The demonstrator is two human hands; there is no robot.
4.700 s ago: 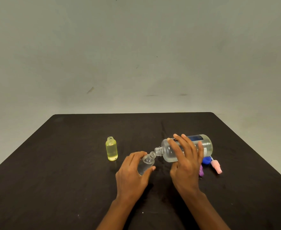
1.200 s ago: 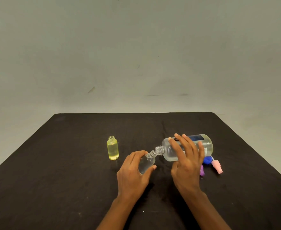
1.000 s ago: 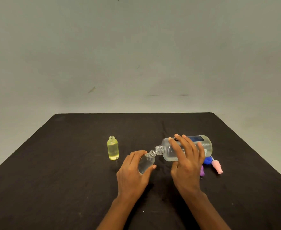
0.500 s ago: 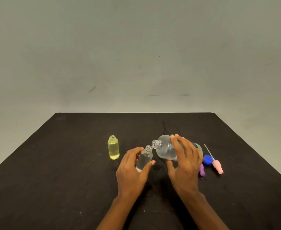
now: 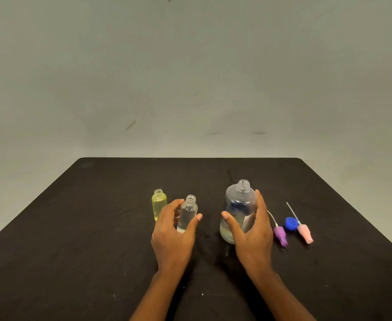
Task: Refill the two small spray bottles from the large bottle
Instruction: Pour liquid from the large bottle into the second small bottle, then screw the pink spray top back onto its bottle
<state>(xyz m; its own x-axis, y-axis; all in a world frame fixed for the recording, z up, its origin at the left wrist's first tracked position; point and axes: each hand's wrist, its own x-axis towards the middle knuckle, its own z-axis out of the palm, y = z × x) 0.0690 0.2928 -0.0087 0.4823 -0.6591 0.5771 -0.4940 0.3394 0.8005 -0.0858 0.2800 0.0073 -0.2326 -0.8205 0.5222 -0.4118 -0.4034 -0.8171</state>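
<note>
Your left hand (image 5: 174, 237) curls round the clear small bottle (image 5: 188, 212), thumb on its right side and fingers on its left. Your right hand (image 5: 252, 235) wraps the large bottle (image 5: 239, 202), thumb across the front and fingers round the right side. Both bottles stand upright on the table (image 5: 97, 228), just right of the frame's centre, and both necks are open.

The nearest risk is at your left fingers. The yellow small bottle (image 5: 159, 205) stands uncapped just beside them, and fingers spreading wide as they let go would tip it and spill it across the dark cloth. Open them narrowly and draw the hand straight back toward the bottom of the frame.

The clear small bottle is light and narrow-based, so a thumb dragging on release could topple it. Its liquid level is hard to read through the plastic.

On the right, the purple spray head (image 5: 280, 236) lies close to your right wrist, its thin tube running up behind the hand. A sideways sweep would flick it, or push the blue cap (image 5: 291, 222) and pink spray head (image 5: 305, 236) toward the table's right edge. Lift that hand away before moving it across.
</note>
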